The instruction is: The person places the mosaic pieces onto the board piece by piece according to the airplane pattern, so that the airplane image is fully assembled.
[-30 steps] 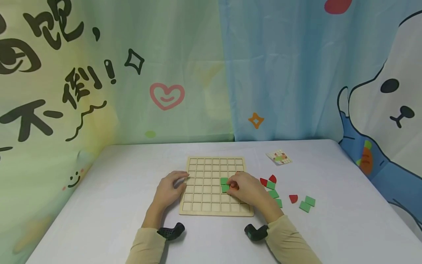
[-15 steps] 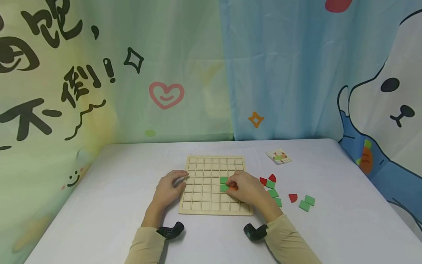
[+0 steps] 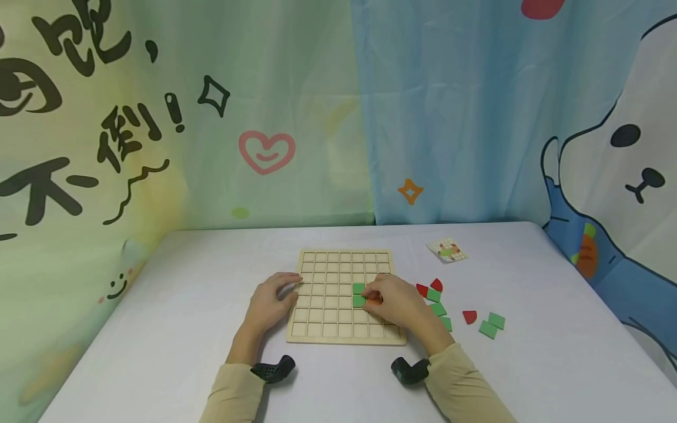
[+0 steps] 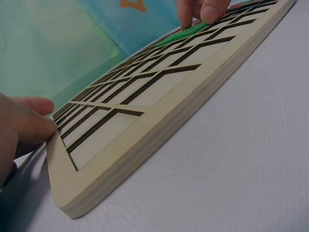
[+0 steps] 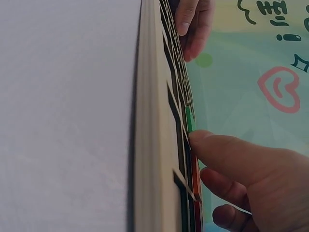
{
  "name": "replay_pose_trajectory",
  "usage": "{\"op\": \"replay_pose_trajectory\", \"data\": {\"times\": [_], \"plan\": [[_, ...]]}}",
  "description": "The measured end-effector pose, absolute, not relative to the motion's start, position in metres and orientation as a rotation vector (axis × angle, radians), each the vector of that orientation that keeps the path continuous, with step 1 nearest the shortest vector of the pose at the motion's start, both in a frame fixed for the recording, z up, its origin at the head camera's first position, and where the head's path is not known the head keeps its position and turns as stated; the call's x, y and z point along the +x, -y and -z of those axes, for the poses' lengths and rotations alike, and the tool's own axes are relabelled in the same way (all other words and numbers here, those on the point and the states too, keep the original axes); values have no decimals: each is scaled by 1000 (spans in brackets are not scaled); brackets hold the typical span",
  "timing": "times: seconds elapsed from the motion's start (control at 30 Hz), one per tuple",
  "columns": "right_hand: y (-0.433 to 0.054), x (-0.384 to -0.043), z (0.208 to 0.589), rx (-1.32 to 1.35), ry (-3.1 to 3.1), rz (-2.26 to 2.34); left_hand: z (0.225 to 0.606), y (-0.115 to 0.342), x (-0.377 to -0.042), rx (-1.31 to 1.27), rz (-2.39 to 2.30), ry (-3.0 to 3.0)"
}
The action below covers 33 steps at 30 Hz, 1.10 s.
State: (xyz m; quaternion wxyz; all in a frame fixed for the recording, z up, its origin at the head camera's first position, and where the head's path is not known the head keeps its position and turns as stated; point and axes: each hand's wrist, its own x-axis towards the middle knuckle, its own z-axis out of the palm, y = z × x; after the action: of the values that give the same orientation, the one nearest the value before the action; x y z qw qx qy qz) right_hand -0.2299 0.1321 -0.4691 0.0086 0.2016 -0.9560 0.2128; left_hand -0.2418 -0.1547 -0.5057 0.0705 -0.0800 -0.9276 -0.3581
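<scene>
A pale wooden grid board [image 3: 325,296] lies on the white table. Two green square tiles [image 3: 359,289] sit in its cells, one behind the other. My right hand [image 3: 394,299] is over the board's right half, thumb and a fingertip pinching the nearer green tile [image 4: 181,36]. Red pieces [image 5: 195,176] lie in the board beside the green; the hand partly hides them. My left hand [image 3: 272,302] touches the board's left edge with its fingertips. In the left wrist view, thumb and finger [image 4: 36,118] rest at that edge without curling round it.
Loose green tiles [image 3: 438,309] and red rounded pieces [image 3: 436,285] lie right of the board, partly behind my right forearm. Farther right are another red piece [image 3: 469,317] and two green tiles [image 3: 489,329]. A patterned card [image 3: 448,251] lies at the back right.
The head view has shifted very slightly. Both hands and the tiles keep their places.
</scene>
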Motion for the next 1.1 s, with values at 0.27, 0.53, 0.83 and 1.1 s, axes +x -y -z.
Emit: {"op": "replay_pose_trajectory", "data": {"times": [0.27,0.53,0.83,1.1], "plan": [[-132,-231,469,629,2983,-650,505,155,-242,-238,1075,2785],[-132,-230,468,631,2986,-667,505,155,-243,-227,1079,2787],[-133,-231,467,625,2990,-716,506,155,-242,-229,1088,2776],[-159,-239,460,541,3043,-838,508,155,-242,-240,1080,2780]]}}
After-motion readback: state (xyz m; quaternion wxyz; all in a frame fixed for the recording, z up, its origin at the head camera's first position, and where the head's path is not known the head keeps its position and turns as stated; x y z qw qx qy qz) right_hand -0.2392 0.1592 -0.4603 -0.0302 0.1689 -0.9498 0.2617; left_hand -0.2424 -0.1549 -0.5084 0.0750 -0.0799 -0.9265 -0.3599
